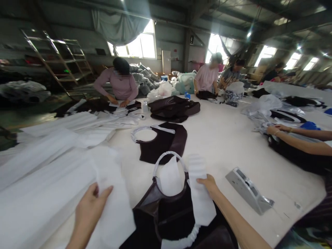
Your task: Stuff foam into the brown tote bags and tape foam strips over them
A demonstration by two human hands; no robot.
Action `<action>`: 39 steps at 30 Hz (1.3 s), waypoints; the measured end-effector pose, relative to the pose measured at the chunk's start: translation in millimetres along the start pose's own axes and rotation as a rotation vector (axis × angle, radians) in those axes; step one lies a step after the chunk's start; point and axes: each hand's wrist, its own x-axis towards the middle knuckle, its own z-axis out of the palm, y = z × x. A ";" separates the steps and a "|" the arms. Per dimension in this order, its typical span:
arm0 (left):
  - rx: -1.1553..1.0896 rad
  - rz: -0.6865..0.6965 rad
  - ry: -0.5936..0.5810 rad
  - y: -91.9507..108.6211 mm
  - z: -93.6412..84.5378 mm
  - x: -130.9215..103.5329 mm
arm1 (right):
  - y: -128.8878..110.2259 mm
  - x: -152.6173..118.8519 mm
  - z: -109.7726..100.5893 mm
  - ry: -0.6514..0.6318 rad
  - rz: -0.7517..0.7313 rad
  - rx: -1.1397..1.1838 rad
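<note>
A dark brown handbag [171, 211] lies in front of me, its upright handle [169, 154] wrapped in white. White foam [169, 176] shows inside the handle's loop, and a second wrapped handle [181, 242] curves at the near side. My right hand [209, 185] pinches a white foam strip [199, 200] over the bag's right side, thumb on top. My left hand [92, 204] is over a white foam sheet [116, 207] left of the bag, its thumb and curled index finger apart. Its other fingers are mostly hidden.
Foam sheets [52, 166] spread across the left of the white table [220, 138]. Another brown bag [166, 141] and a dark pile [173, 107] lie beyond. A grey tape dispenser [249, 190] stands right. A co-worker's hands [278, 131] handle plastic at right; other people work across the table.
</note>
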 end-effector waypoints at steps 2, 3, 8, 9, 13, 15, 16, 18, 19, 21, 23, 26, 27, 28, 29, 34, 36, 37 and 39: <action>-0.093 0.088 0.004 47.5 10.4 -25.6 | -9.9 -8.1 5.2 0.058 -0.158 -0.089; -0.128 0.165 0.022 69.6 19.0 -40.1 | -16.3 -13.6 9.5 0.088 -0.265 -0.156; -0.231 0.519 -0.062 145.8 73.8 -109.7 | -54.8 -53.0 41.9 -0.239 -0.555 -0.126; -0.234 0.561 -0.086 153.5 83.0 -120.4 | -61.4 -61.1 46.9 -0.339 -0.542 -0.047; -0.273 0.659 -0.115 165.4 106.0 -149.0 | -76.9 -84.7 49.8 -0.535 -0.378 0.244; -0.303 0.693 -0.150 164.3 111.5 -158.7 | -79.9 -89.7 45.0 -0.545 -0.300 0.364; -0.315 0.702 -0.184 163.2 113.0 -163.1 | -81.6 -90.5 42.5 -0.538 -0.286 0.391; -0.348 0.713 -0.266 161.2 112.5 -170.0 | -87.3 -89.9 37.1 -0.510 -0.301 0.357; -0.374 0.717 -0.318 160.7 109.2 -171.3 | -91.7 -88.9 33.4 -0.496 -0.309 0.317; -0.446 0.717 -0.384 161.7 94.8 -166.6 | -103.7 -87.1 21.7 -0.490 -0.296 0.247; -0.533 0.637 -0.292 165.0 70.6 -150.7 | -118.6 -87.1 2.2 -0.545 -0.258 0.195; -0.704 0.344 -0.012 171.0 30.2 -115.9 | -143.1 -91.6 -35.4 -0.680 -0.224 -0.018; -0.781 0.262 -0.001 172.0 19.6 -106.2 | -151.0 -93.5 -47.1 -0.717 -0.237 -0.123; -0.863 0.204 -0.038 172.0 11.7 -99.5 | -158.1 -95.1 -57.0 -0.749 -0.268 -0.235; -0.941 0.170 -0.114 170.6 6.8 -96.2 | -163.8 -96.2 -64.6 -0.775 -0.309 -0.344; -1.101 0.118 -0.592 136.9 20.1 -119.7 | -154.8 -95.8 -63.2 -0.874 -0.382 -0.747; -1.067 0.070 -0.699 110.1 32.1 -132.1 | -134.3 -95.5 -50.5 -0.899 -0.360 -0.865; -1.038 0.041 -0.725 95.5 36.7 -136.7 | -122.8 -95.6 -43.6 -0.896 -0.358 -0.919; -0.968 -0.031 -0.750 67.4 42.0 -143.9 | -101.3 -96.1 -30.9 -0.876 -0.354 -1.021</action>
